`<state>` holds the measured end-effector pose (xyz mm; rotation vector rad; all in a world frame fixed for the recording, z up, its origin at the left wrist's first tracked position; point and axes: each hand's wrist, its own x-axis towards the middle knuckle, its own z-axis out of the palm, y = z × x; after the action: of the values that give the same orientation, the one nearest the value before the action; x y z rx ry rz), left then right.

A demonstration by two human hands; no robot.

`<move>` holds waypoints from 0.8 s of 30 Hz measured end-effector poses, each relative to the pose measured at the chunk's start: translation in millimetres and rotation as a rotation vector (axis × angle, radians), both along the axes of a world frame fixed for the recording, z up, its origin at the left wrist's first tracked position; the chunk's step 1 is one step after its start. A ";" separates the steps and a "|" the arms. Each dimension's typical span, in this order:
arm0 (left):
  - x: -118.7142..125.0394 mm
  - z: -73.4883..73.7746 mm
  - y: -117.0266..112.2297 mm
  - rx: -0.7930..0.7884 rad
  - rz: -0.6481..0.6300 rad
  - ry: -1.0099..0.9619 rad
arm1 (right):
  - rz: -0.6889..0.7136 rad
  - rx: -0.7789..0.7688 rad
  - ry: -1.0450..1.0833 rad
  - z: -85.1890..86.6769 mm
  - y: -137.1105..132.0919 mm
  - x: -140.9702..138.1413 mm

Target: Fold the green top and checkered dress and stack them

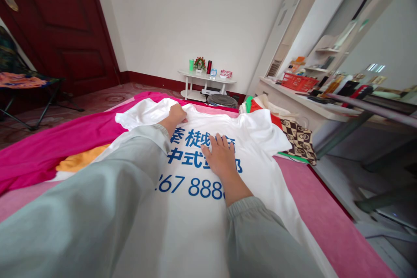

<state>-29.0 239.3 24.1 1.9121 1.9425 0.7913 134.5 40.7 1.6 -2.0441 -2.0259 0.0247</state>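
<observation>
A white T-shirt (195,226) with blue printed characters and digits lies spread out before me, its neck end pointing away. Near its left shoulder, my left hand (176,116) is closed on the T-shirt's fabric, fingers curled under and partly hidden. My right hand (222,156) rests flat over the print, fingers spread, covering some characters. Under the shirt is a pink bed surface (312,191). To the left lie a magenta garment (81,134) and a bit of orange-yellow cloth (81,159).
Folded clothes (296,139) sit at the bed's right edge. A dressing table (299,95) with a red basket (298,81) and bottles stands at right. Beyond the bed is a low white table (208,77); a folding chair (29,87) is at left, near a dark red door (65,21).
</observation>
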 end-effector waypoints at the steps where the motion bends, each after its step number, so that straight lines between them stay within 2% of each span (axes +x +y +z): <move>1: 0.4 0.8 1.6 -0.004 0.022 0.029 | 0.000 0.000 0.004 0.1 -0.2 0.0; 5: 5.1 2.7 4.0 0.052 -0.024 0.175 | 0.001 0.001 0.018 1.0 -0.8 -0.1; 9: 7.7 -1.4 2.7 0.068 -0.074 0.214 | 0.003 -0.002 0.021 0.7 -0.8 0.0; 14: 8.4 -8.4 1.2 0.036 -0.022 0.243 | -0.009 -0.003 0.022 0.6 -0.4 -1.1; 19: 14.7 -8.6 0.6 0.009 0.057 0.282 | -0.040 0.002 -0.002 1.5 -1.7 -3.4; 24: 17.0 -7.2 -2.1 0.066 0.008 0.341 | -0.034 -0.004 -0.014 0.8 -2.0 -2.9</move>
<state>-12.0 237.2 16.9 2.1985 2.1387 0.5655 131.6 38.7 2.4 -2.0867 -2.0008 0.0084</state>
